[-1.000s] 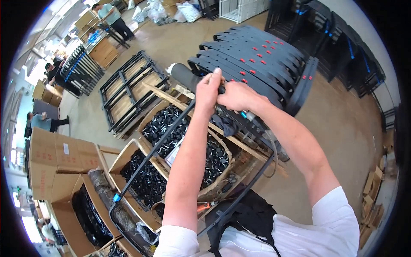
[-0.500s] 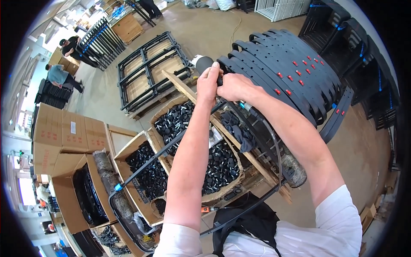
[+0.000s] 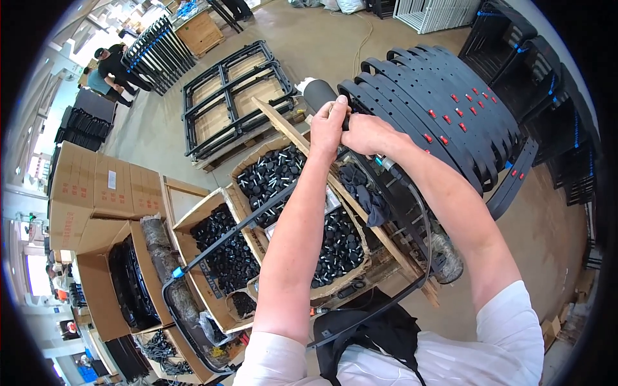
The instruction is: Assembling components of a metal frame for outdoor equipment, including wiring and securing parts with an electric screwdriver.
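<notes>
My two hands are together at the upper middle, arms stretched out. My left hand (image 3: 328, 132) is closed round the near end of a dark cylindrical foam roller (image 3: 318, 95), thumb on top. Against it on the right, my right hand (image 3: 372, 135) is closed in a fist; its grip is hidden, with a bit of black showing between the hands. A black hose with metal and blue fittings (image 3: 387, 163) runs below my right wrist. A bent black metal tube frame (image 3: 241, 225) with a blue-wrapped spot passes under my left forearm.
Cardboard boxes of black knobs with bolts (image 3: 267, 174) and small black parts (image 3: 225, 251) stand below. Stacked curved black plates (image 3: 418, 96) with red pieces are right of my hands. A wooden plank (image 3: 380, 241) crosses the boxes. Two people (image 3: 119, 67) are far left.
The view has shifted slightly, so the surroundings and my hands sit a little further right. My hands keep the same grip. One far person is bending lower.
</notes>
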The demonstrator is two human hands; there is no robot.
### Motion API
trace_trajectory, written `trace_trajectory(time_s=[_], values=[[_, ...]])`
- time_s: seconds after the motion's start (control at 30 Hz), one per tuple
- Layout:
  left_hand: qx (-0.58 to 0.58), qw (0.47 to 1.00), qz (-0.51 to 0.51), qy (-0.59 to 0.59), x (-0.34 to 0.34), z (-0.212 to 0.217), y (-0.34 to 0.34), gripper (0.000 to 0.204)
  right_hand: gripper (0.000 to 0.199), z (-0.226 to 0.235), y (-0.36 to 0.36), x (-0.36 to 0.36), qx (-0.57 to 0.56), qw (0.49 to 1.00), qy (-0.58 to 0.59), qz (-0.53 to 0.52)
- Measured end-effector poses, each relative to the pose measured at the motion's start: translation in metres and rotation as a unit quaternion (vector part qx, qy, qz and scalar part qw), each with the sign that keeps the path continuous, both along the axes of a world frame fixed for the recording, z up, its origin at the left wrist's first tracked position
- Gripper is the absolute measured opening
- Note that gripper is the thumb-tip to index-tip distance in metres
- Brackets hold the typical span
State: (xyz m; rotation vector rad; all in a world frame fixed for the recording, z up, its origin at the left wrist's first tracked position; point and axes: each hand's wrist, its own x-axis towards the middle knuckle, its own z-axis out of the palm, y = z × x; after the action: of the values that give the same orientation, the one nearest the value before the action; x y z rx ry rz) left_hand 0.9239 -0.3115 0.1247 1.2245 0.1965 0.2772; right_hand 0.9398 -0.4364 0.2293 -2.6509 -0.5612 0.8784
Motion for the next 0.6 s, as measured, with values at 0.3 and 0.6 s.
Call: trace_trajectory(time_s=[0.3,0.6], values=[[0.021,0.999,-0.001,0.039,-0.002,-0.007,0.002,0.038,0.047,-0.019,0.004,0.008,-0.005,1.000,0.014,-0.008],[0.025,0.997,-0.001,0.078,-0.006,-0.006,0.003,0.050,0.021,-0.046,0.012,0.028,0.092,0.995,0.033,-0.017]])
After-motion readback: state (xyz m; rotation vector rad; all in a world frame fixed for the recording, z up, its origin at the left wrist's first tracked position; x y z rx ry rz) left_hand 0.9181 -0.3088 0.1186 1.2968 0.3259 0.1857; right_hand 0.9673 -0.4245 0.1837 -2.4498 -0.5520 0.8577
